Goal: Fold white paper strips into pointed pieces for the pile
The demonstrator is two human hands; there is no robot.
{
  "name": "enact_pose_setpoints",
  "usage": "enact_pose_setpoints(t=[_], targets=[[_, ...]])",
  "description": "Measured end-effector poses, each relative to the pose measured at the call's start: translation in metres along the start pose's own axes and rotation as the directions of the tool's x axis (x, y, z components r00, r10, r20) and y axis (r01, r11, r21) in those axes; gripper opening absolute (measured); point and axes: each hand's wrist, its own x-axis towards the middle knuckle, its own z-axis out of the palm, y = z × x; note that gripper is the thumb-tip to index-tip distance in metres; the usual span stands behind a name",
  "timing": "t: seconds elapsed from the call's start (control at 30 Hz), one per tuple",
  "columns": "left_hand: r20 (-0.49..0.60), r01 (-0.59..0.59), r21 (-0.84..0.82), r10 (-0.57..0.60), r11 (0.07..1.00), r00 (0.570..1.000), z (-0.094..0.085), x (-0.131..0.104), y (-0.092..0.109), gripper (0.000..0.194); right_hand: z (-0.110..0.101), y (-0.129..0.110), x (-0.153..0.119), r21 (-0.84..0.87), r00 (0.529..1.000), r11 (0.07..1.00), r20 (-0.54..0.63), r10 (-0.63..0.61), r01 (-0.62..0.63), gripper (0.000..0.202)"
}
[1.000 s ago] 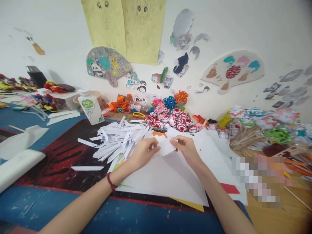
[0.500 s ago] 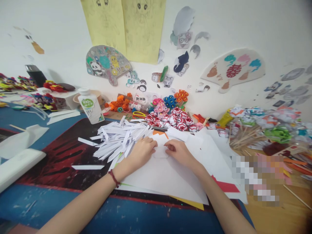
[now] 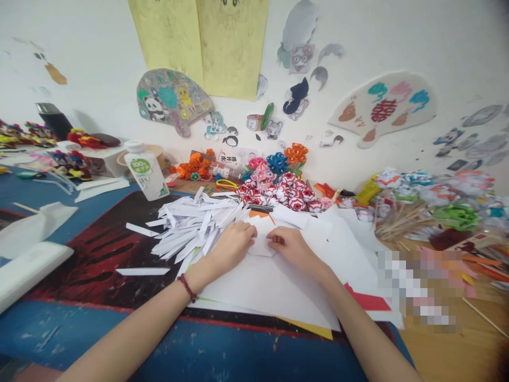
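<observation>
Between my hands is a small piece of white paper [image 3: 261, 244], its lower edge lying over larger white sheets [image 3: 274, 289]. My left hand [image 3: 235, 244] has its fingers curled closed on the paper's left side. On the right side, my right hand [image 3: 292, 246] pinches the same paper with thumb and bent fingers. A dark red cord bracelet [image 3: 186, 288] circles my left wrist. Just left of my left hand lies a heap of folded white paper strips [image 3: 183, 225]. One single strip [image 3: 142, 271] rests apart on the dark mat [image 3: 99, 254].
A white bottle [image 3: 146, 172] stands behind the strips. Red-and-white paper flowers [image 3: 292, 193] and orange flowers [image 3: 194, 167] line the wall. Wooden sticks [image 3: 401, 220] and more paper flowers [image 3: 455, 215] lie at right. A long white object [image 3: 32, 273] sits at left.
The small paper between my hands looks slightly different at its lower edge, now wider and more angled. My hands have barely moved, and the view has shifted slightly.
</observation>
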Motion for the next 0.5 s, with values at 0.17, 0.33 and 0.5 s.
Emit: enact_pose_setpoints(t=[0.17, 0.33, 0.5], targets=[[0.004, -0.052, 0.024, 0.052, 0.998, 0.999, -0.001, 0.001, -0.001, 0.009, 0.001, -0.002, 0.0, -0.008, 0.999, 0.999, -0.015, -0.036, 0.036, 0.016], [0.029, -0.13, 0.128, 0.128, 0.983, 0.991, -0.004, 0.0, -0.002, 0.011, -0.002, -0.008, -0.002, -0.03, 0.995, 0.995, -0.003, -0.096, 0.095, 0.016], [0.089, -0.194, 0.205, 0.179, 0.959, 0.98, -0.008, -0.003, 0.001, 0.012, -0.005, -0.014, -0.005, -0.149, 0.99, 0.98, 0.063, -0.123, 0.131, 0.02]])
